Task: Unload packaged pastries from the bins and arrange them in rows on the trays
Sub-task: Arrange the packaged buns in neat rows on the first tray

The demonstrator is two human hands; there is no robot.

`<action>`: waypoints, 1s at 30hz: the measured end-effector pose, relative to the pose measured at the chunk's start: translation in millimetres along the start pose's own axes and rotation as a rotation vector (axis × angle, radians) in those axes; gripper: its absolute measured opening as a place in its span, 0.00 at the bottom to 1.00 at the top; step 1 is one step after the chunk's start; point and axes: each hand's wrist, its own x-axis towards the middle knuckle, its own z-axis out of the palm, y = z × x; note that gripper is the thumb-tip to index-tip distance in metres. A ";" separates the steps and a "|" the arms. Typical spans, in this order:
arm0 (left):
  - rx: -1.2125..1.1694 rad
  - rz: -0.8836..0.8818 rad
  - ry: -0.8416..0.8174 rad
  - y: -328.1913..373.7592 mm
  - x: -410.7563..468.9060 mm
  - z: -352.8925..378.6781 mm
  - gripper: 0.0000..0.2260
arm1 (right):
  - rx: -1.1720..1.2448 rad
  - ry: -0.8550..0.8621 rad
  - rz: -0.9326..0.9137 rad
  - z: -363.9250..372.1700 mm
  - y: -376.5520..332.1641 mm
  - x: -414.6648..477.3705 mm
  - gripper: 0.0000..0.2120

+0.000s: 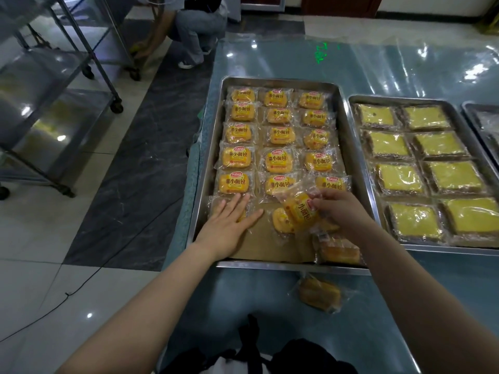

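A steel tray (208, 168) holds three columns of small yellow packaged breads (279, 160) in neat rows. My left hand (229, 225) lies flat, fingers spread, pressing on a packet at the tray's near left. My right hand (340, 209) grips a yellow bread packet (299, 211), tilted above the tray's near middle. Another packet (280, 221) lies partly under it. A loose bread (339, 251) rests in the tray's near right corner. One more packet (320, 294) lies on the table in front of the tray.
A second tray (359, 99) to the right carries flat yellow wrapped cakes (388, 144) in two columns. A third tray (467, 106) shows at the far right edge. The table (297, 58) has a glossy cover. A wheeled steel rack (54, 109) stands on the left. A person (189, 31) crouches behind.
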 end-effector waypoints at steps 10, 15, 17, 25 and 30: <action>-0.481 -0.297 0.428 -13.5 -62.6 -17.0 0.30 | -0.490 -0.192 -0.374 71.9 -23.7 14.3 0.06; -0.538 -0.385 0.467 -20.2 -80.5 -14.2 0.29 | -0.742 -0.349 -0.457 132.0 -23.8 16.1 0.04; -0.531 -0.376 0.474 -17.6 -78.6 -13.6 0.28 | -0.795 -0.376 -0.481 145.7 -18.6 15.5 0.04; -0.370 -0.264 0.302 -0.7 -53.6 -8.6 0.31 | -0.814 -0.128 -0.668 130.8 3.9 14.9 0.17; -0.336 -0.248 0.293 4.9 -39.9 -8.5 0.31 | -0.697 0.053 -0.557 66.9 19.2 16.1 0.12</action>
